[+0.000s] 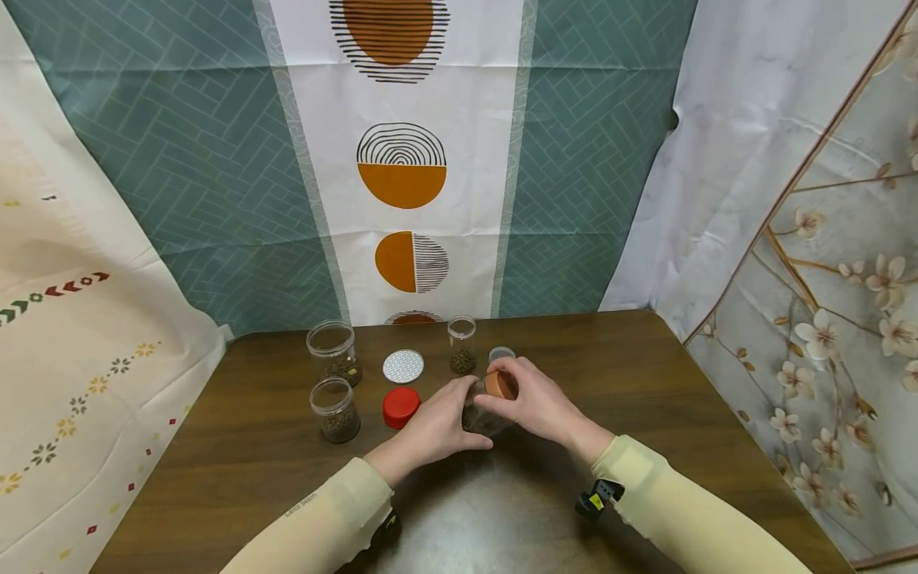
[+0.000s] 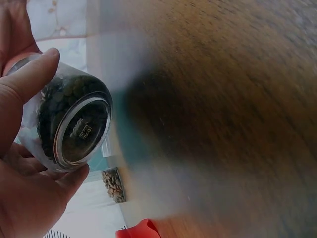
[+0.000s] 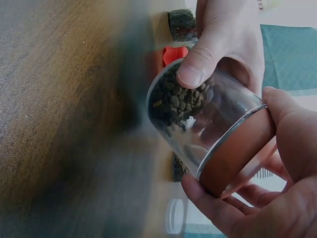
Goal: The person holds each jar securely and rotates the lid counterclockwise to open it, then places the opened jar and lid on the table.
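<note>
Jar work mid-step near the middle of the dark brown wooden table [image 1: 645,383]: small clear round jar partly filled with dark brown pellets [image 3: 198,119] held tilted above the tabletop, between both hands, off the surface. Left hand [image 1: 437,426] wrapped round the jar body, thumb across the glass, base facing the left wrist camera. Right hand [image 1: 534,402] curled round the terracotta-orange round lid [image 3: 237,153] seated on the jar mouth, fingers and thumb gripping its rim; whether fully tightened or part-turned, cannot tell. Judged progress: this one jar capped or being capped or loosened, rest uncovered, so most lids not yet on. Count of jars: four. Three open, lidless: larger clear jar with few pellets [image 1: 333,351] toward the far edge on the left, shorter clear jar with pellets [image 1: 335,410] just nearer than it, narrow clear jar with pellets [image 1: 462,345] near the far edge at centre. Fourth in the hands. Count of lids: four seen. One orange on the held jar; red round plastic lid [image 1: 401,406] lying beside the left hand; white round lid [image 1: 403,366] lying flat between the larger jar and the narrow jar; small grey-clear lid [image 1: 501,353] just beyond the right hand, partly hidden. Patterned hanging cloth [image 1: 402,159] behind the far edge.
</note>
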Demonstrator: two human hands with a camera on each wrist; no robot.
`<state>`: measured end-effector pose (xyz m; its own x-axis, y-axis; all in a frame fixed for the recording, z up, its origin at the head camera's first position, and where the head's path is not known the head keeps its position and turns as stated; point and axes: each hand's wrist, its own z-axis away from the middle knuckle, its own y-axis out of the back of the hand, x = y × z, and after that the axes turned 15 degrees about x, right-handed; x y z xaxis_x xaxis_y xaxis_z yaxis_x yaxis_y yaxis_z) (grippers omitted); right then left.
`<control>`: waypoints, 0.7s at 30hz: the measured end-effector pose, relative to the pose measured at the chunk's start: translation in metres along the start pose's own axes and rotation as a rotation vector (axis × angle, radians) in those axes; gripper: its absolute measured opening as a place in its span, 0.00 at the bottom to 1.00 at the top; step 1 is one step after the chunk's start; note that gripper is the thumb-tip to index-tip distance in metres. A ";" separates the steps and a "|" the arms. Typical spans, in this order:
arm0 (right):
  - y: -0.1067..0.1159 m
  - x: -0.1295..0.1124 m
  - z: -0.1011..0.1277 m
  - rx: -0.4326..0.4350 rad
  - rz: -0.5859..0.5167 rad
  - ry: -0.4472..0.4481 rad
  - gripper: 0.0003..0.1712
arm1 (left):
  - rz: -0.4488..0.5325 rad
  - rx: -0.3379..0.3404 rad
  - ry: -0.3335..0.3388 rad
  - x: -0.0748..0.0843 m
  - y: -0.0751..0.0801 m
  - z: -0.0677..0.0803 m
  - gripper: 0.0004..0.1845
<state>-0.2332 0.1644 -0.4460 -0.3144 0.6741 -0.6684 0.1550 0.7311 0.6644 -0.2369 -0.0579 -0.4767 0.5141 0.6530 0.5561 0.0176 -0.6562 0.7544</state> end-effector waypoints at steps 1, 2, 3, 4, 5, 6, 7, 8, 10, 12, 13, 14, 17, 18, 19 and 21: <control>0.000 0.000 0.000 -0.002 0.000 -0.002 0.35 | -0.001 -0.001 -0.001 0.000 0.000 0.000 0.53; 0.000 0.000 0.000 -0.004 0.001 -0.002 0.35 | -0.003 -0.001 -0.002 0.000 0.000 0.000 0.52; 0.000 0.000 0.000 -0.006 0.001 -0.004 0.35 | -0.004 -0.002 -0.004 0.000 0.000 0.000 0.52; 0.000 0.000 0.000 -0.007 0.002 -0.006 0.35 | -0.005 -0.002 -0.006 0.000 0.000 0.000 0.52; 0.000 0.000 0.001 -0.007 0.004 -0.007 0.35 | -0.008 -0.004 -0.008 0.000 0.000 0.001 0.52; 0.000 0.000 0.001 -0.008 0.006 -0.008 0.35 | -0.010 -0.005 -0.009 -0.001 0.000 0.001 0.52; 0.000 0.000 0.001 -0.009 0.008 -0.008 0.35 | -0.012 -0.007 -0.009 -0.001 0.000 0.001 0.52; -0.001 0.000 0.001 -0.013 0.008 -0.008 0.35 | -0.016 -0.009 -0.009 -0.001 -0.001 0.001 0.52; -0.001 0.000 0.002 -0.016 0.011 -0.011 0.35 | -0.018 -0.014 -0.009 -0.002 -0.001 0.001 0.52; -0.001 0.000 0.002 -0.020 0.010 -0.015 0.35 | -0.022 -0.018 -0.010 -0.003 -0.001 0.001 0.52; -0.001 0.001 0.002 -0.022 0.010 -0.016 0.35 | -0.023 -0.018 -0.010 -0.003 -0.001 0.001 0.52; 0.000 0.001 0.002 -0.024 0.009 -0.017 0.34 | -0.023 -0.019 -0.012 -0.003 -0.001 0.001 0.52; 0.001 0.001 0.002 -0.034 0.005 -0.021 0.34 | -0.022 -0.021 -0.017 -0.004 -0.001 0.001 0.52; 0.001 0.001 0.001 -0.039 0.004 -0.022 0.34 | -0.020 -0.021 -0.018 -0.004 -0.001 0.001 0.52; 0.001 0.001 0.001 -0.047 0.001 -0.022 0.34 | -0.021 -0.022 -0.019 -0.004 -0.001 0.001 0.52; 0.002 0.002 0.000 -0.065 -0.004 -0.021 0.34 | -0.020 -0.024 -0.020 -0.005 -0.001 0.000 0.52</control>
<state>-0.2332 0.1674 -0.4457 -0.2951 0.6736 -0.6776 0.0925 0.7260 0.6814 -0.2389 -0.0606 -0.4800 0.5311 0.6581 0.5338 0.0077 -0.6337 0.7736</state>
